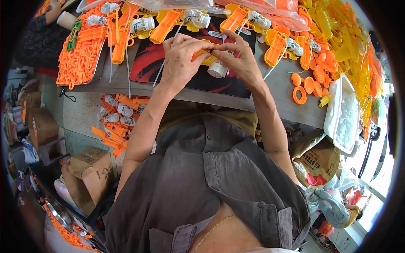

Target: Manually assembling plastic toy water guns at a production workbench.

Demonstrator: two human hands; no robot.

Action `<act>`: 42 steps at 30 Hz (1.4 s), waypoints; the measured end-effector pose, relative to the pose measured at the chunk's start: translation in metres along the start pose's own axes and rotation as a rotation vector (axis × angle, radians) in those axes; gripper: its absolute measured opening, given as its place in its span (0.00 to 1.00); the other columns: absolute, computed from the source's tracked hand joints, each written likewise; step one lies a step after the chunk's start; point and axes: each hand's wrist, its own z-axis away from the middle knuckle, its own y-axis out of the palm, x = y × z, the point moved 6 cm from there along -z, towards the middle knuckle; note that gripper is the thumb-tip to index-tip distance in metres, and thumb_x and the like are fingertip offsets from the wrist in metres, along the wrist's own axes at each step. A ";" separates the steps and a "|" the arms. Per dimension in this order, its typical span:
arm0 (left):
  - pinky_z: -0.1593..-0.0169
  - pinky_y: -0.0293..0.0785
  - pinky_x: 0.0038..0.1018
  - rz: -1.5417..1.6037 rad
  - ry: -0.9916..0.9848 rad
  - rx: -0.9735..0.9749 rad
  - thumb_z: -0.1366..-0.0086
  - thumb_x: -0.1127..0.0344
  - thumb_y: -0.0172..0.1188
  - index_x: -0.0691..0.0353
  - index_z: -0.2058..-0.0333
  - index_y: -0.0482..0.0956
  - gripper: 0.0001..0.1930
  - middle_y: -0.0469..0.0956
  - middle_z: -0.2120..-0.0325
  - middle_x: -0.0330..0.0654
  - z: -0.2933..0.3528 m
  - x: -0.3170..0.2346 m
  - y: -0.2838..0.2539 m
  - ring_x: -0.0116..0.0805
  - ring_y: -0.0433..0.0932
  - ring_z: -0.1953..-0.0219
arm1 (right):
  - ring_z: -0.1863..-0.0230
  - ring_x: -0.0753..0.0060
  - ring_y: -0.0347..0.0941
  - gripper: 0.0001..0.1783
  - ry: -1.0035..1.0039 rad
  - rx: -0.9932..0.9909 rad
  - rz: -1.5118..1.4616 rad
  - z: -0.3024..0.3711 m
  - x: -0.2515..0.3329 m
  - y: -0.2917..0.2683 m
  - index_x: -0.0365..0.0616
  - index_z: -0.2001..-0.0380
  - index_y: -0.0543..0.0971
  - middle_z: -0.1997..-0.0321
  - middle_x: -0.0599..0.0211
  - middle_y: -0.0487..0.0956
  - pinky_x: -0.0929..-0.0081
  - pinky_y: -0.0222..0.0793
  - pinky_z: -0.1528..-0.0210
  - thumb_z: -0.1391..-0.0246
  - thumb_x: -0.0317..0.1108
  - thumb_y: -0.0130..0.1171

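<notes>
clock read from the piece, 12 = away from the person. yellow-and-orange piece (208, 61) sits between the 2 hands, over a dark mat with red streaks (147, 64). left hand (182, 61) at 9 o'clock, fingers and thumb closed on the piece. right hand (241, 61) at 3, thumb and index pinched, seemingly on a small dark bit (211, 51). white cylinder (217, 70) at 5, looks joined to the piece, can't confirm. risks: dark bit is tiny, a loose pinch could drop it, hard to spot on dark mat. if left grip slackens while right presses, piece could twist. cylinder's weight could tip it too. pale strand (157, 76) near left wrist at 8 might snag. orange discs (309, 85) at 4 could scatter if right forearm swings wide.
</notes>
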 end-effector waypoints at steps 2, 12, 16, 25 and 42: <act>0.47 0.59 0.31 -0.015 -0.003 0.008 0.46 0.66 0.71 0.50 0.60 0.86 0.13 0.84 0.66 0.27 0.001 -0.001 0.002 0.27 0.74 0.57 | 0.30 0.54 0.57 0.14 -0.018 -0.014 0.013 -0.001 -0.001 -0.001 0.50 0.58 0.87 0.31 0.54 0.66 0.58 0.53 0.31 0.45 0.42 0.68; 0.49 0.59 0.32 -0.107 0.007 -0.035 0.45 0.66 0.70 0.50 0.62 0.87 0.10 0.83 0.70 0.29 -0.002 -0.010 0.003 0.26 0.77 0.61 | 0.32 0.56 0.61 0.13 -0.031 -0.075 0.018 0.000 0.002 -0.004 0.49 0.58 0.88 0.34 0.55 0.70 0.59 0.55 0.31 0.47 0.39 0.69; 0.48 0.59 0.33 -0.148 0.030 -0.056 0.45 0.67 0.70 0.50 0.61 0.86 0.11 0.83 0.71 0.29 -0.001 -0.013 0.005 0.27 0.77 0.61 | 0.32 0.55 0.59 0.13 -0.034 -0.087 0.053 0.003 0.004 -0.006 0.50 0.59 0.88 0.34 0.56 0.70 0.58 0.53 0.30 0.47 0.40 0.69; 0.46 0.59 0.35 -0.076 -0.013 -0.005 0.46 0.67 0.71 0.49 0.59 0.86 0.14 0.83 0.66 0.28 0.000 -0.011 0.006 0.29 0.74 0.57 | 0.31 0.54 0.55 0.14 -0.054 -0.075 0.129 0.003 -0.004 -0.003 0.51 0.58 0.87 0.32 0.56 0.67 0.57 0.51 0.29 0.43 0.44 0.65; 0.43 0.59 0.35 -0.102 0.021 0.060 0.47 0.66 0.72 0.51 0.57 0.85 0.17 0.81 0.59 0.29 0.001 -0.002 -0.003 0.31 0.73 0.53 | 0.28 0.50 0.52 0.16 0.016 0.026 0.029 -0.002 -0.006 0.002 0.51 0.60 0.85 0.27 0.50 0.57 0.58 0.59 0.34 0.45 0.48 0.67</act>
